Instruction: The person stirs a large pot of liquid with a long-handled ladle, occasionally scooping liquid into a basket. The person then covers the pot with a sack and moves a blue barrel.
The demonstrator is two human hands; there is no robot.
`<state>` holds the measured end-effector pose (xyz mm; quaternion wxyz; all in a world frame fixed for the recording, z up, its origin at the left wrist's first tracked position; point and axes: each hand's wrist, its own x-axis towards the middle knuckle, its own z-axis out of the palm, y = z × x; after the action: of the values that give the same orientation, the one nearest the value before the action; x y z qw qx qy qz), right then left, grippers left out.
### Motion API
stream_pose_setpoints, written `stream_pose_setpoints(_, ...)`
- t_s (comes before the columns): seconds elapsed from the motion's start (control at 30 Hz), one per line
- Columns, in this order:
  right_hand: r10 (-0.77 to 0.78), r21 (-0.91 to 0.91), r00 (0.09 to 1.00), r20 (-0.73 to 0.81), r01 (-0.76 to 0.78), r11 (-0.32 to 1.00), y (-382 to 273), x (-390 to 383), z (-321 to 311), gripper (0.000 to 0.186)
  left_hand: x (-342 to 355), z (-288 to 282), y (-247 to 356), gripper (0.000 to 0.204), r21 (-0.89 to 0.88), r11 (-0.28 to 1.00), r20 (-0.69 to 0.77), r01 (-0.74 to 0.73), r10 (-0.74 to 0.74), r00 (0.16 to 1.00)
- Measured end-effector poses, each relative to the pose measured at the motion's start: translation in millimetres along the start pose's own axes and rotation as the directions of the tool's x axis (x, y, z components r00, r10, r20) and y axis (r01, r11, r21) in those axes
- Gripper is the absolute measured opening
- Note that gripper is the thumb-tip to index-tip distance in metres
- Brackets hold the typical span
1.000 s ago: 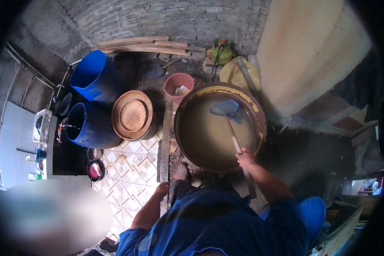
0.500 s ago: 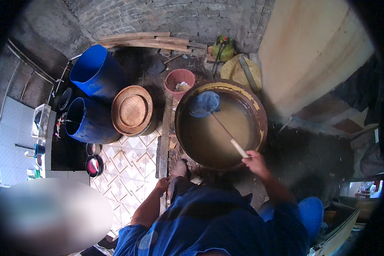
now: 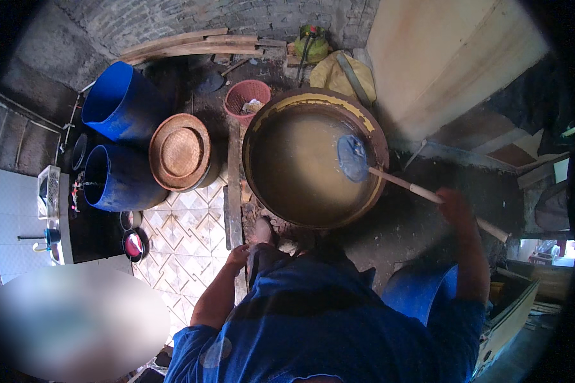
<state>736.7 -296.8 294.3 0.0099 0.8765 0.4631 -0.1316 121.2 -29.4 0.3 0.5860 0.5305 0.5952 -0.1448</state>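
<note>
In the head view my right hand (image 3: 452, 207) is shut on the long handle (image 3: 402, 182) of a scoop. Its round blue-grey head (image 3: 352, 159) is at the right part of a big round vat (image 3: 374, 131), dipped in cloudy tan liquid. My left hand (image 3: 237, 255) hangs beside my left leg with its fingers curled; whatever they hold, if anything, is too small to make out. My left foot (image 3: 264, 231) stands by the vat's near left side.
Two blue barrels (image 3: 108, 102) and stacked woven trays (image 3: 179, 127) stand left, near a red basket (image 3: 236, 96). Planks (image 3: 185, 48), a green gas cylinder (image 3: 310, 51) and a yellow sack (image 3: 329, 73) lie behind; a pale panel (image 3: 447, 64) leans right. A blue container (image 3: 409, 287) is behind my right arm.
The scoop head went from the vat's back to its left, then swept to the right side. My right hand has moved right with the handle, now angled more sideways.
</note>
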Motion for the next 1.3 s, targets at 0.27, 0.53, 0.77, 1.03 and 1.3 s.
stream_pose_setpoints(0.27,-0.101,-0.127,0.943,0.316,0.148,0.981,2,-6,24,0.026,-11,10,8,0.046,-0.07,0.996,-0.015,0.056,-0.058,0.998)
stream_pose_setpoints(0.53,-0.3,0.301,0.884,0.358,0.194,0.933,-14,-5,91,0.031,23,4,-35,0.044,-0.08,0.995,0.048,-0.064,0.068,0.997)
stream_pose_setpoints(0.77,-0.253,0.555,0.868,0.428,-0.031,0.831,-71,-8,150,0.029,13,2,-28,0.046,0.018,0.998,-0.039,-0.053,0.054,0.998)
stream_pose_setpoints(1.03,-0.116,0.806,0.888,0.446,-0.342,0.483,-167,19,215,0.033,4,0,-33,0.046,-0.115,0.993,-0.005,0.022,-0.023,1.0)
stream_pose_setpoints(1.3,0.131,0.82,0.854,0.504,-0.52,0.239,-223,42,211,0.048,-2,-1,-25,0.049,-0.12,0.99,-0.017,0.074,-0.076,0.997)
